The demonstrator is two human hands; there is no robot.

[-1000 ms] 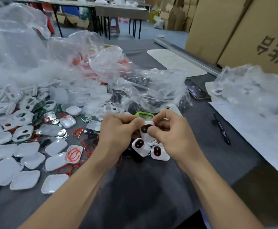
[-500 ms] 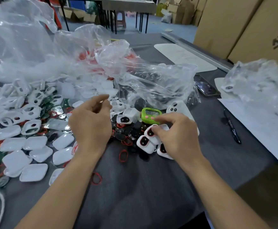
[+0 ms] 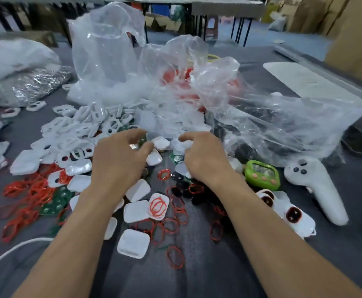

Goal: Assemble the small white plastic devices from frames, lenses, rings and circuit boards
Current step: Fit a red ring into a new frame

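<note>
left hand (image 3: 120, 162) and right hand (image 3: 204, 159) half-curled over white parts (image 3: 160, 143), hold unclear, plastic bag (image 3: 262, 117) just beyond

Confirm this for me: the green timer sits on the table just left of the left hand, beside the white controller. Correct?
No. In the head view the green timer sits just right of the right hand, not left of the left hand. It is beside the white controller, as you said.

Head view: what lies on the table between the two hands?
In the head view, between the left hand and the right hand lie small white covers, a green circuit board and, nearer the camera, a red ring.
</note>
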